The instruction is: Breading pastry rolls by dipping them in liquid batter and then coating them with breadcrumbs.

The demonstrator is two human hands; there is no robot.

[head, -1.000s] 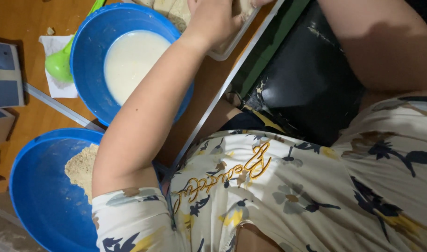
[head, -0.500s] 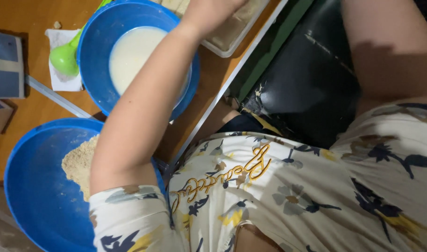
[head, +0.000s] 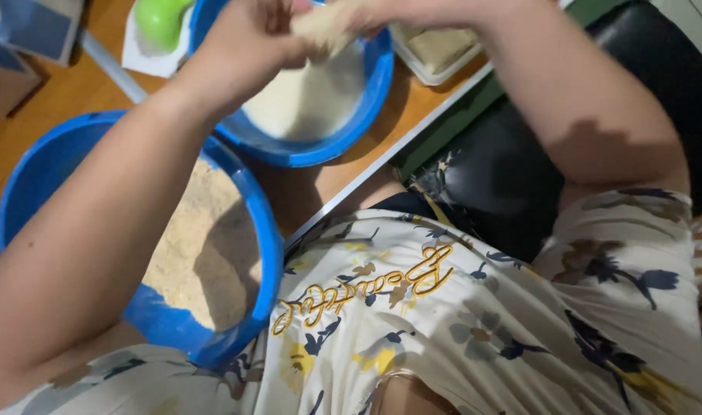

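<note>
My left hand (head: 243, 42) and my right hand (head: 416, 14) meet at the top edge of the view. Together they hold a pale, crumb-dusted piece of food (head: 324, 27). It hangs over a blue bowl (head: 320, 150) of white liquid on the wooden table. My left forearm crosses a second, nearer blue bowl (head: 263, 253) holding tan crumbs (head: 201, 246). Both hands' fingers are closed around the piece, and much of it is hidden by them.
A clear plastic tray (head: 435, 54) with crumbed food sits right of the liquid bowl. A green spoon (head: 160, 19) lies on a white napkin at top left, beside a blue box (head: 28, 27). The table's pale edge (head: 389, 154) runs diagonally; a black seat (head: 489, 184) is below it.
The view has tilted down and closer. My right hand has come in to join the left, and both now hold the food piece over the liquid bowl.
</note>
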